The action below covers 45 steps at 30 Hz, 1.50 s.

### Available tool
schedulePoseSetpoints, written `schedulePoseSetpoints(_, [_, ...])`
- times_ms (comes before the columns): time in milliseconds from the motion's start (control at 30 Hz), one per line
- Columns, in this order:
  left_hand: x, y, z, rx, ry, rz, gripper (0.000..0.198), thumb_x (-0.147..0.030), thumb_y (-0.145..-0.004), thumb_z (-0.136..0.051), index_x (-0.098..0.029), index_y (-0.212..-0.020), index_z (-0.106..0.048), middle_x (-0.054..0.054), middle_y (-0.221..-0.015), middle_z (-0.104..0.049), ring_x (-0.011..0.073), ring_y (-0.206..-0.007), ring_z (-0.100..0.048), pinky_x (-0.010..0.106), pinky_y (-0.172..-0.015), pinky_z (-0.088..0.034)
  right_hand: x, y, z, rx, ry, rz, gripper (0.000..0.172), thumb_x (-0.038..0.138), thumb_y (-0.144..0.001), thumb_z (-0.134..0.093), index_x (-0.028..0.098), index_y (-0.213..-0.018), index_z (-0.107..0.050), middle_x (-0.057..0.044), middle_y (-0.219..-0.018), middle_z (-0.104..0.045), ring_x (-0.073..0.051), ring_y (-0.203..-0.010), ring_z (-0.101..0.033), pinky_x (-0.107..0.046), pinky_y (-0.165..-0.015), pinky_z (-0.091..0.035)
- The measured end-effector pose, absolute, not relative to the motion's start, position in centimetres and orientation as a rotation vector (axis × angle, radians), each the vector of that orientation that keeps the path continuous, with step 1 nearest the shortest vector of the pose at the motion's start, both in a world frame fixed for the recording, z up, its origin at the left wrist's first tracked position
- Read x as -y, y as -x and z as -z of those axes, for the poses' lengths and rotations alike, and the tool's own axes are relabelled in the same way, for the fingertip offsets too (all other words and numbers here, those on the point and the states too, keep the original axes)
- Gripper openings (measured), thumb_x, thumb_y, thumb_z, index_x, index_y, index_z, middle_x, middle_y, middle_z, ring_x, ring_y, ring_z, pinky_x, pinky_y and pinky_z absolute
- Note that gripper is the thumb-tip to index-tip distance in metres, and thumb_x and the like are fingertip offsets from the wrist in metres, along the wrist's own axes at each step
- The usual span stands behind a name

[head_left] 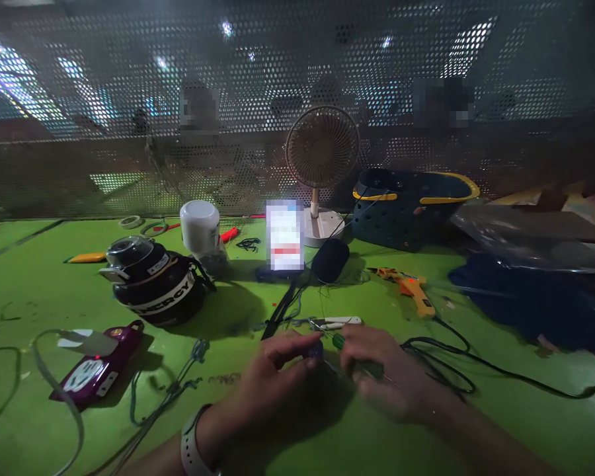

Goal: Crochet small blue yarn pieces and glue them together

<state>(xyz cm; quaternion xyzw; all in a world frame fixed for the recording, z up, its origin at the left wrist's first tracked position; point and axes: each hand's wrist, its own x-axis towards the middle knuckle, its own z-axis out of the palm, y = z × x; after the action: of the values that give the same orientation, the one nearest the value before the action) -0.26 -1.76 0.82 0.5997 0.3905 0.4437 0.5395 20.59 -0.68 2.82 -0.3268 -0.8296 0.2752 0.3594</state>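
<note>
My left hand (272, 377) rests low on the green table (39, 277), wearing a white wristband, with thumb and fingers pinched on a small dark blue bead-like piece (315, 350). My right hand (381, 373) sits just to its right, fingers closed around a thin metal needle-like tool with a green tip (338, 341). The two hands nearly touch at the small piece. A white-handled small clipper (340, 322) lies just beyond them.
A black helmet-like object (151, 281), a magenta device (96, 367), a white jar (199, 227), a lit phone (284, 235), a small fan (322, 152), a dark basket (406, 205), a yellow glue gun (409, 289) with black cord, loose threads. A perforated screen stands behind.
</note>
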Motion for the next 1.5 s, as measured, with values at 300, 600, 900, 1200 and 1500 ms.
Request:
schedulePoseSetpoints(300, [1.7,0.6,-0.7,-0.881,-1.39,-0.98,0.029,-0.022,-0.082,-0.069,-0.025,-0.111,-0.072,0.007,-0.096,-0.069,0.0206,-0.089,-0.063,0.034,-0.082,-0.051,-0.8,-21.4,-2.5,1.575,1.038,-1.381,0.01,0.023,-0.074,-0.052,0.02,-0.065,-0.057,0.001,-0.065,-0.053,-0.015,-0.062,-0.047,-0.028,-0.058,-0.038])
schedulePoseSetpoints(600, [1.8,0.7,-0.7,-0.745,-1.178,-0.955,0.039,-0.023,-0.084,-0.069,-0.033,-0.12,-0.059,-0.001,-0.09,-0.059,0.0109,-0.083,-0.058,0.021,-0.077,-0.047,-0.4,-20.3,-3.0,1.738,1.192,-1.008,0.031,0.048,-0.088,-0.053,0.02,-0.082,-0.065,-0.002,-0.08,-0.063,-0.019,-0.075,-0.057,-0.028,-0.067,-0.042])
schedulePoseSetpoints(900, [1.7,0.5,-0.7,-0.765,-1.175,-0.971,0.034,-0.026,-0.083,-0.071,-0.028,-0.115,-0.06,-0.001,-0.09,-0.06,0.0114,-0.083,-0.058,0.021,-0.075,-0.047,0.0,-19.4,-2.8,1.817,1.262,-1.139,0.028,0.045,-0.081,-0.065,0.02,-0.067,-0.064,0.0,-0.072,-0.063,-0.018,-0.072,-0.056,-0.031,-0.07,-0.04])
schedulePoseSetpoints(1200, [2.1,0.5,-1.3,-0.856,-0.936,-0.876,0.018,-0.03,-0.081,-0.072,-0.021,-0.096,-0.069,0.004,-0.089,-0.074,0.0161,-0.075,-0.066,0.027,-0.068,-0.05,0.2,-18.9,-2.5,1.411,1.18,-1.644,0.032,0.042,-0.07,-0.077,0.02,-0.08,-0.056,0.002,-0.074,-0.062,-0.012,-0.059,-0.057,-0.025,-0.055,-0.045])
schedulePoseSetpoints(1500, [1.4,0.2,-0.2,-0.917,-1.071,-1.052,0.011,-0.024,-0.074,-0.077,-0.022,-0.085,-0.076,0.002,-0.082,-0.075,0.0129,-0.075,-0.065,0.022,-0.07,-0.05,0.3,-19.3,-2.5,1.457,1.14,-1.555,0.023,0.036,-0.074,-0.075,0.02,-0.08,-0.06,0.005,-0.072,-0.055,-0.008,-0.053,-0.054,-0.021,-0.049,-0.048])
